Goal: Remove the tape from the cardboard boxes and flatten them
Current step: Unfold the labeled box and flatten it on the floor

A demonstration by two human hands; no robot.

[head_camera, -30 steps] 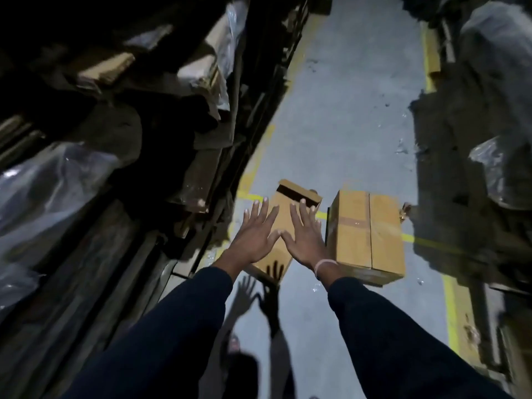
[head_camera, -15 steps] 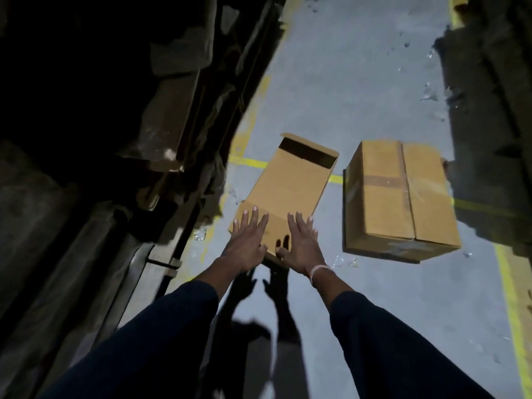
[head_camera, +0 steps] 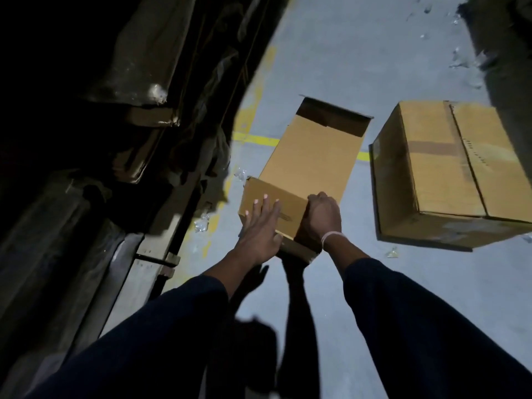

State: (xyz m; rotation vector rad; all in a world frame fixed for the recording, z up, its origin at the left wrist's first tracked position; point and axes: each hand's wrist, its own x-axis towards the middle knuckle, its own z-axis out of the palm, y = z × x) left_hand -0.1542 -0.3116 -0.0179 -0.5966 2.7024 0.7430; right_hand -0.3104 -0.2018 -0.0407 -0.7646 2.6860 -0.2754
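Near box: the open-ended brown cardboard box [head_camera: 313, 156] lies on the grey concrete floor [head_camera: 359, 53] at 12 o'clock, far end open, not yet flat.
Left hand [head_camera: 260, 228]: fingers straight, pressing its near flap.
Right hand [head_camera: 324, 216]: fingers curled over the flap edge (gripping, apparently).
Left to do: the sealed brown cardboard box [head_camera: 449, 168] at 2 o'clock, tape strip [head_camera: 431, 146] still on.

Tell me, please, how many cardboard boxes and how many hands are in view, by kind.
Cardboard boxes: 2, the open box and the taped box
Hands: 2, the left hand and the right hand
Total: 4
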